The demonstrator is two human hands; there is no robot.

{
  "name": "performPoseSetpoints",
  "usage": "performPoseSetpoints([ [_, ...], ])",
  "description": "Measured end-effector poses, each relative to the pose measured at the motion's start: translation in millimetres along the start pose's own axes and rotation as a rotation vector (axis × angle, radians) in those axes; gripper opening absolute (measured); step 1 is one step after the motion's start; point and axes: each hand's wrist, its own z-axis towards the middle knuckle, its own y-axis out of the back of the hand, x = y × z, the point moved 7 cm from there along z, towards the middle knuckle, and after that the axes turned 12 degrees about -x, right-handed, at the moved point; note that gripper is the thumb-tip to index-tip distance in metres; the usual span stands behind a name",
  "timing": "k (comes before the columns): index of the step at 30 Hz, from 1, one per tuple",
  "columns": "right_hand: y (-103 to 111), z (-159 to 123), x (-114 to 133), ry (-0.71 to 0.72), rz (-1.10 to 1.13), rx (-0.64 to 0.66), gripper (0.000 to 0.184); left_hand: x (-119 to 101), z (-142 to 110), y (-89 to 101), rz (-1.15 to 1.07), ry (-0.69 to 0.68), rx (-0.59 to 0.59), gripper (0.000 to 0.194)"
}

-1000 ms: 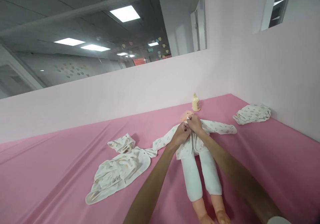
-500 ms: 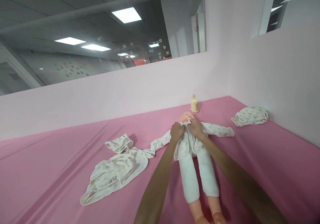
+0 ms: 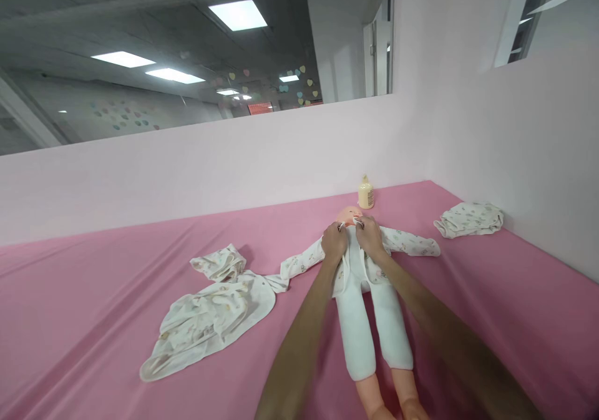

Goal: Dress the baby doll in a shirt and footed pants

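Our left hand [image 3: 334, 240] and right hand [image 3: 369, 235] grasp a printed fabric jacket [image 3: 375, 273] on a doll [image 3: 348, 213]; beyond stands a rounded cream-coloured pump bottle [image 3: 365, 196].

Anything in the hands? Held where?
The white, patterned cloth jacket on the white-bodied doll, held at its front edges near the neck: left hand on one, right hand on the other.

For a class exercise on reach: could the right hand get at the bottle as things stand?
Probably yes, once it lets go: the right hand grips the jacket, but the bottle stands just beyond that hand, and the doll's head lies to the left, seemingly leaving the way open.
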Motion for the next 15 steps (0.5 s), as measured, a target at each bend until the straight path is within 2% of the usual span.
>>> performPoseSetpoints([
  [3,1,1,-1,-0.037,0.023,0.031,0.027,-4,0,1.5,0.005,-0.056,-0.015,0.028],
  [10,0,6,-15,-0.117,0.144,-0.005,0.028,-8,-1,4.8,0.072,-0.130,-0.054,0.029],
  [15,-7,11,-26,-0.151,0.195,0.026,0.032,-6,2,1.4,0.097,-0.101,-0.044,0.030],
])
